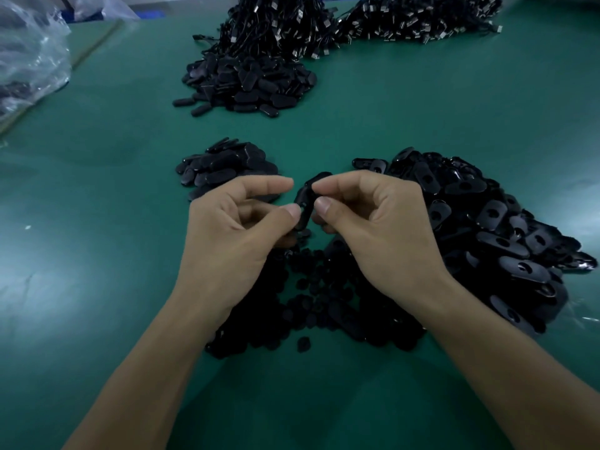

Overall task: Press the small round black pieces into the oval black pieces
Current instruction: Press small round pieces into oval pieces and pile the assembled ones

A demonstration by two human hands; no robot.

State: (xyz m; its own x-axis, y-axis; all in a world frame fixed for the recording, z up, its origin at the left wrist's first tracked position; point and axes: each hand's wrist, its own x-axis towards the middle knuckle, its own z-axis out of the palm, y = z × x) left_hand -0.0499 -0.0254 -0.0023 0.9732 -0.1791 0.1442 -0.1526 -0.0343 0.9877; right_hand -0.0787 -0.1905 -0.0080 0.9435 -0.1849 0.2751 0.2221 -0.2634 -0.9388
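Observation:
An oval black piece (306, 198) is held upright above the table between both hands. My left hand (237, 228) pinches its lower part between thumb and curled fingers. My right hand (373, 222) pinches its upper part with thumb and forefinger. Beneath my hands lies a heap of small round black pieces (311, 293). To the right spreads a large pile of oval black pieces with round holes (487, 222). A smaller pile of oval pieces (224, 167) sits just beyond my left hand. Whether a round piece sits in the held oval is hidden.
The green table (97, 222) carries another heap of oval pieces (250, 86) farther back, with bundles of black cables with metal plugs (357, 24) behind it. A clear plastic bag (29, 50) lies at the far left.

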